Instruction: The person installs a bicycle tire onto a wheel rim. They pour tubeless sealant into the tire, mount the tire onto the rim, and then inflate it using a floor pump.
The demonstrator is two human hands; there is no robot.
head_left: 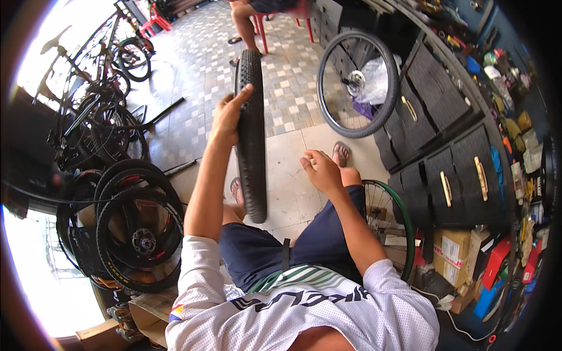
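A black knobby bicycle tire (253, 140) is held upright in front of me, almost edge-on. My left hand (227, 117) is closed round its left side in the upper half, with the thumb lying across the tread. Whether a rim sits inside the tire cannot be seen from this angle. To the right of the tire, my right hand (322, 171) hangs above my knee with its fingers loosely bent and a little apart. It touches nothing that I can see.
A bicycle wheel (383, 120) leans against the dark drawers (445, 175) ahead right. A green-tired wheel (404, 222) stands by my right leg. Several wheels (140, 219) are stacked at left, near parked bicycles (105, 76). A seated person's leg (244, 26) shows at the top.
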